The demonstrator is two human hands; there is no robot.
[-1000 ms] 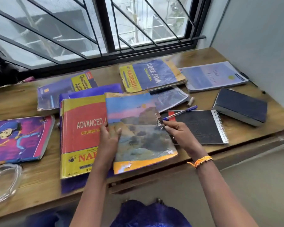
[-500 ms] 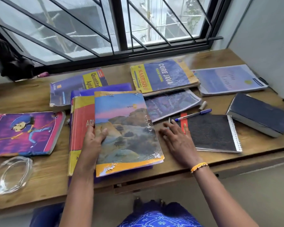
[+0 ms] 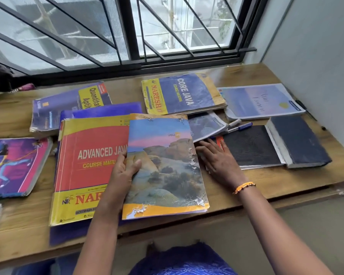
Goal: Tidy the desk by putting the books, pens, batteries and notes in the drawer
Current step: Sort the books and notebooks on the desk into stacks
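Two hands at work. Left hand [image 3: 125, 171] grips the left edge of the landscape-cover book [image 3: 165, 165], thumb on the cover, fingers curled under. Right hand [image 3: 218, 161] lies flat, fingers straight and spread, on the desk [image 3: 266, 181] just right of that book, fingertips touching the black spiral notebook [image 3: 250, 145]. Landscape-cover book overlaps the red Advanced Java book [image 3: 91, 161], which sits on a purple folder [image 3: 107, 110]. Blue pen [image 3: 240, 128] lies at the notebook's far edge, dark hardcover book [image 3: 300, 141] beside it on the right. Farther back: Core Java book [image 3: 183, 94], pale blue notebook [image 3: 260, 101], Quantitative Aptitude book [image 3: 68, 106]. Cartoon-cover book [image 3: 14, 165] far left. Wooden surface runs under a barred window [image 3: 127, 30]; grey wall [image 3: 316, 46] on the right. Drawer front not clearly visible.
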